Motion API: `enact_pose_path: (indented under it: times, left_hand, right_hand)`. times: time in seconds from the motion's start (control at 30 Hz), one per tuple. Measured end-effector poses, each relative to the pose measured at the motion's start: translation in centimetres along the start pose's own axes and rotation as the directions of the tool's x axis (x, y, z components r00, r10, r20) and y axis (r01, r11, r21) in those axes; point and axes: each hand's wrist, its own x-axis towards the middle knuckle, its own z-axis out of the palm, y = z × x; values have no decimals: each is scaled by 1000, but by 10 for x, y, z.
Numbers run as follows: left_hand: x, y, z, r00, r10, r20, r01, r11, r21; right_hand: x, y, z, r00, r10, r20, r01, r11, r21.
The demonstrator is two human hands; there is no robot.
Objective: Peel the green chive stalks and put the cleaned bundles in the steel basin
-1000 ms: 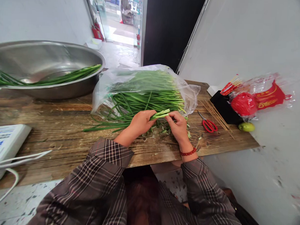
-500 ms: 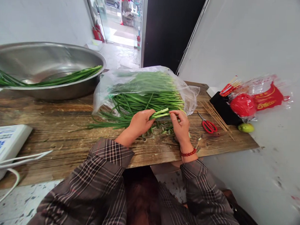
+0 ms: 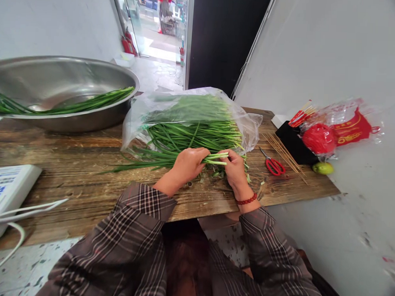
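My left hand [image 3: 188, 165] is closed around a small bunch of garlic chives [image 3: 216, 159], whose pale cut ends stick out to the right and whose green leaves trail left over the wood. At those pale ends my right hand [image 3: 235, 170] pinches with thumb and finger, touching the stems. Just behind both hands a clear plastic bag [image 3: 136, 120] lies open with a large pile of chives [image 3: 198, 133] in it. Bits of trimmed leaf [image 3: 218, 172] are scattered on the table beneath my fingers.
A wide steel basin [image 3: 72, 123] with more chives stands at the left. Right of the hands lie red-handled scissors [image 3: 275, 166], thin wooden skewers [image 3: 286, 155], a black holder [image 3: 295, 142] and a green fruit [image 3: 323, 168]. A white device [image 3: 11, 193] with cables sits at the front left of the wooden table [image 3: 87, 161].
The bunch in my left hand has shifted slightly right and down, its pale ends now spread apart. My right hand has moved a little down and left, still at the stem ends.
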Motion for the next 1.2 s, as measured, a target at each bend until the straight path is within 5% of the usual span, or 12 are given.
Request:
enact_pose_path:
  times: [0.13,0.27,0.5,0.7,0.87,1.03,1.1,1.2]
  left_hand:
    - [-2,10,-3,986,168,-3,-161,945,283]
    - [-2,14,-2,959,281,-35,-246,888,390]
    - [-4,15,-1,937,338,-88,-272,864,425]
    - [-5,5,-4,987,96,-130,-65,972,224]
    - [-1,-6,1,988,-131,-77,125,989,-83]
    - [1,-8,4,990,-133,-39,123,973,-194]
    - [2,-8,5,989,-138,-56,122,968,-217]
    - [2,-9,5,976,-186,-116,153,957,-245]
  right_hand:
    - [0,-2,2,992,129,-8,-127,981,148]
    - [-1,-8,4,980,195,-38,-182,959,216]
    - [1,-3,1,980,95,-176,-73,989,128]
    - [8,0,-19,920,24,-391,33,990,138]
    - [4,-4,-12,976,-45,-214,53,998,32]
    - [2,-5,-6,992,-119,-43,122,991,59]
    - [5,-4,-10,972,-126,-200,136,990,37]
    - [11,2,-21,868,-100,-486,122,993,12]
